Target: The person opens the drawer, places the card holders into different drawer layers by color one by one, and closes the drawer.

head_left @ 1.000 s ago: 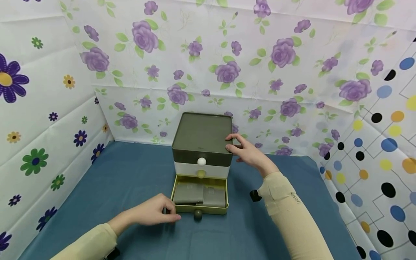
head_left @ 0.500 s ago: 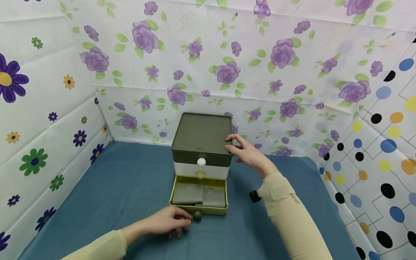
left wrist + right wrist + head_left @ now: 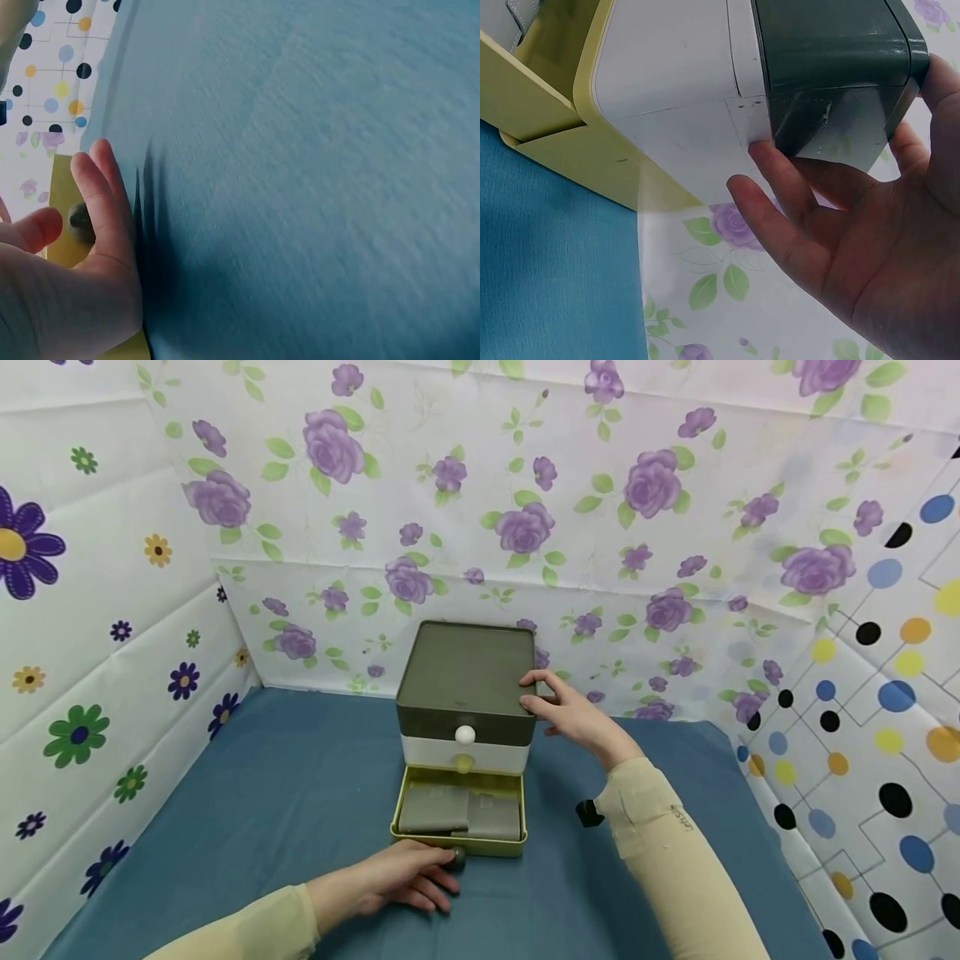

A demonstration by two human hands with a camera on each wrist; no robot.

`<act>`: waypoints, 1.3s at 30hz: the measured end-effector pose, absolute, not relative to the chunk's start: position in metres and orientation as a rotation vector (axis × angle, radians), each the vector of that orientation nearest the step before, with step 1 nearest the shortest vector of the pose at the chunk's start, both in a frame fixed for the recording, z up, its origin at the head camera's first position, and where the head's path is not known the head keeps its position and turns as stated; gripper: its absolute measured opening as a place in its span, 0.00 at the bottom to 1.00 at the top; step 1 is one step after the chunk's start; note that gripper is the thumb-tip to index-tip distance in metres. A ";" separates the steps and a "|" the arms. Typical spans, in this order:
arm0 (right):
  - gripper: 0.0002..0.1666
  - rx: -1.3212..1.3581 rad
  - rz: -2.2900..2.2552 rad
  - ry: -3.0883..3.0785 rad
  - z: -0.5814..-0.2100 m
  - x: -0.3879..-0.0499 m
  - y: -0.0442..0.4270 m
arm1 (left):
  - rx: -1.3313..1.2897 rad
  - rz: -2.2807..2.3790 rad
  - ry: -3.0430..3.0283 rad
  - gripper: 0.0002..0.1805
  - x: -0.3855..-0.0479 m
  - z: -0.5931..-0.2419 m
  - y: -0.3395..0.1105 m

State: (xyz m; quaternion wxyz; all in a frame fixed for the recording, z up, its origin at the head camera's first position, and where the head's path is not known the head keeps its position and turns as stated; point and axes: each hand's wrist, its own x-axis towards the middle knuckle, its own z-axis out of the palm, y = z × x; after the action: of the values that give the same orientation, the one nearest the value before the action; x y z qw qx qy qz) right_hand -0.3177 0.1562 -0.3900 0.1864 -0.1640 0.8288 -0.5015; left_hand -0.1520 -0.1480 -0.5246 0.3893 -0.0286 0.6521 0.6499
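A small desktop drawer organizer [image 3: 472,664] has a dark green top tier, a white middle and a yellow-green bottom. Its bottom drawer [image 3: 491,847] is pulled out and holds two flat grey wallet-like things [image 3: 433,810] side by side. My left hand [image 3: 401,875] is at that drawer's dark round knob [image 3: 460,859]. In the left wrist view the straight fingers pass beside the knob [image 3: 79,220], and the thumb stands apart from it. My right hand [image 3: 581,714] grips the organizer's upper right edge, thumb and index finger over the top, other fingers along the side.
A blue cloth [image 3: 315,777] covers the table. Floral sheets [image 3: 465,485] rise behind and at the left, and a dotted sheet [image 3: 870,718] at the right. A white knob [image 3: 465,734] and a yellow knob [image 3: 464,763] stick out from the upper tiers.
My left hand has moved right from the drawer's front left corner to the dark knob, its fingers spreading. The right hand has stayed on the organizer.
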 end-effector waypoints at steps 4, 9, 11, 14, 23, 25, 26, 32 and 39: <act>0.24 -0.473 -1.414 2.332 -0.392 -0.318 0.157 | -0.107 1.693 1.667 0.30 -0.150 -0.528 -0.142; 0.26 -0.471 -1.412 2.327 -0.392 -0.318 0.158 | -0.120 1.733 1.691 0.29 -0.148 -0.534 -0.139; 0.26 -0.468 -1.408 2.331 -0.392 -0.318 0.159 | -0.119 1.746 1.696 0.29 -0.149 -0.535 -0.138; 0.25 -0.466 -1.403 2.339 -0.393 -0.319 0.159 | -0.119 1.768 1.702 0.29 -0.150 -0.534 -0.137; 0.25 -0.453 -1.419 2.322 -0.397 -0.322 0.160 | -0.137 1.783 1.713 0.29 -0.154 -0.528 -0.135; 0.25 -0.452 -1.418 2.326 -0.396 -0.322 0.160 | -0.137 1.789 1.712 0.30 -0.156 -0.527 -0.135; 0.25 -0.452 -1.415 2.329 -0.396 -0.322 0.160 | -0.141 1.792 1.711 0.30 -0.158 -0.528 -0.134; 0.25 -0.458 -1.410 2.336 -0.397 -0.323 0.160 | -0.160 1.799 1.715 0.30 -0.164 -0.528 -0.133; 0.24 -0.454 -1.416 2.348 -0.397 -0.321 0.160 | -0.151 1.814 1.726 0.30 -0.169 -0.529 -0.134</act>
State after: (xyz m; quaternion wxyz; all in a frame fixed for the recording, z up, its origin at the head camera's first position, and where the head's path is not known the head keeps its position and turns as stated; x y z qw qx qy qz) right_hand -0.3214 0.1600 -0.3975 0.1804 -0.1607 0.8310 -0.5011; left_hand -0.1688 -0.1344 -0.5289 0.3114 -0.0571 0.6538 0.6873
